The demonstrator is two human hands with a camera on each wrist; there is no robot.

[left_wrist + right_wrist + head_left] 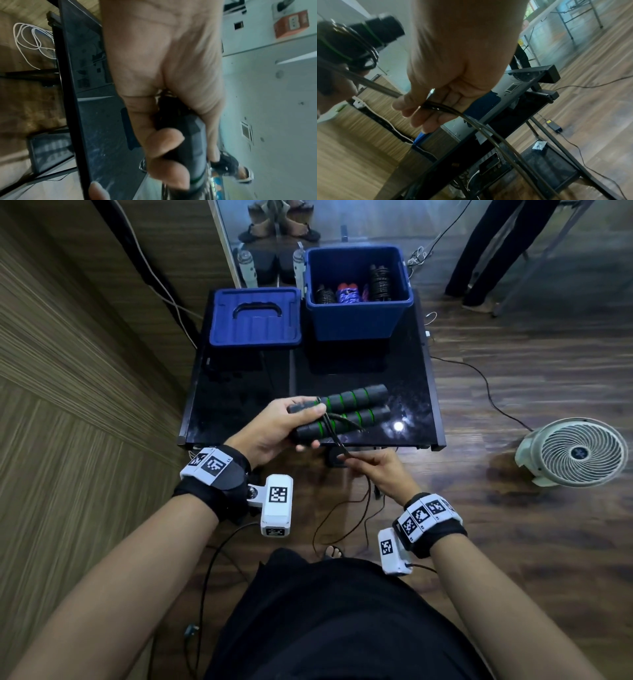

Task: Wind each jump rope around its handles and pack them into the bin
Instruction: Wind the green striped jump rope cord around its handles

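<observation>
My left hand (274, 428) curls round the near ends of the two handles (346, 412), hiding them, while my right hand (373, 470) pinches the rope (334, 436) just below; the rope's slack drops past the bench (421, 392) edge and blurs against floor cables. At the far right of the bench stands the bin (358, 316) holding wound ropes, its lid (255, 318) lying to the left; a fan (575, 453) sits on the floor to the right.
</observation>
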